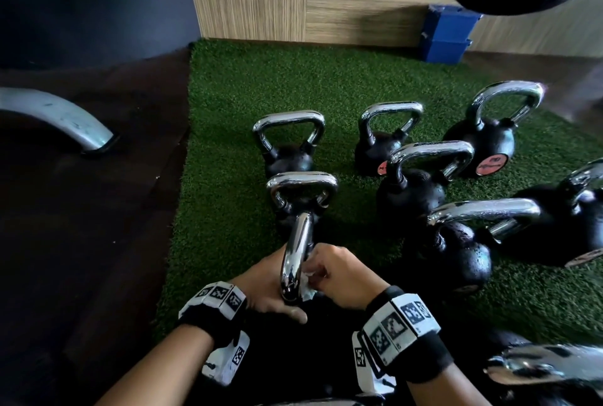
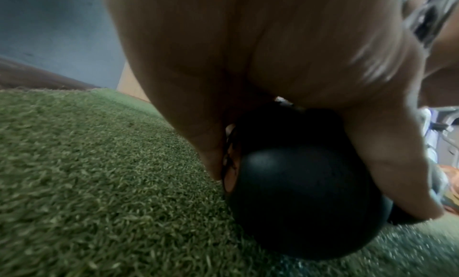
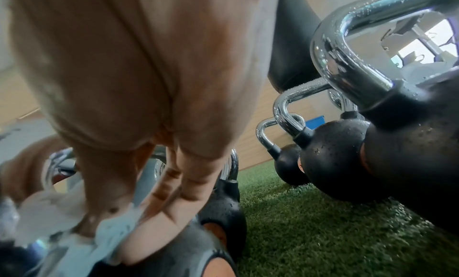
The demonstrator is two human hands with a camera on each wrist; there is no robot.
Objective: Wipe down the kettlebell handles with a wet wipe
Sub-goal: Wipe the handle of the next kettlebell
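My left hand (image 1: pixel 266 288) comes in from the lower left, wrist bent, palm against the left side of the nearest kettlebell's chrome handle (image 1: pixel 295 262). The thumb lies straight along the black ball below; whether my other fingers curl round the handle I cannot tell from above. The left wrist view adds what the head view hides: the round black body (image 2: pixel 305 193) standing on the green turf (image 2: pixel 87 183), with my thumb running down its right side and the fingers down the left.

My right hand (image 1: pixel 339 275) meets the handle from the other side, fingers curled and pinching the white wet wipe (image 1: pixel 306 285) against the chrome, low near the ball. From the right wrist the wipe (image 3: pixel 57 216) shows bunched under my fingertips.

Further right stand the other kettlebells (image 1: pixel 424 177). Only the right wrist view shows droplets on a near chrome handle (image 3: pixel 347 51).
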